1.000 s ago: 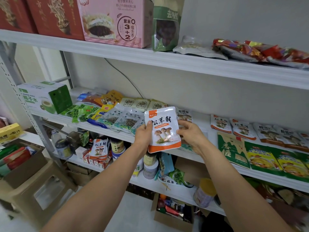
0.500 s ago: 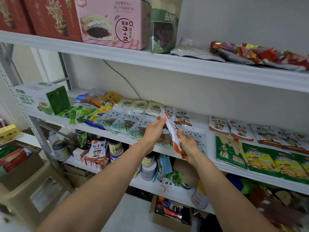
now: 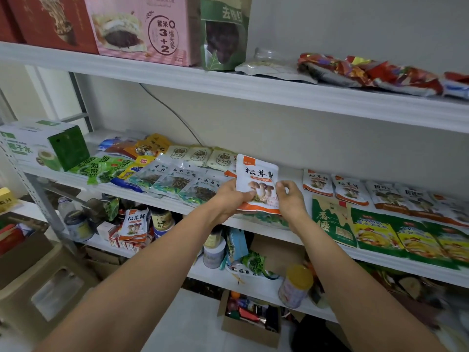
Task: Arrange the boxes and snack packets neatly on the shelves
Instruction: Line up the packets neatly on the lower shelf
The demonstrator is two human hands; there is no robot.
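A white and orange mushroom snack packet [image 3: 257, 179] stands upright over the middle shelf [image 3: 162, 200], its printed face toward me. My left hand [image 3: 232, 199] grips its lower left edge. My right hand [image 3: 289, 199] pinches its lower right edge. Several matching mushroom packets [image 3: 350, 189] lie flat in a row to the right. Clear blue-green packets [image 3: 177, 181] lie just left of my hands.
A pink box [image 3: 144, 29], red boxes [image 3: 53, 21] and foil packets [image 3: 368, 72] sit on the top shelf. A green and white box [image 3: 43, 146] stands far left. Green and yellow packets [image 3: 396, 235] line the shelf's front right. Jars and cartons crowd the lower shelf.
The packet was held edge-on and low half a second ago; both hands have turned it face-on and raised it upright over the middle shelf.
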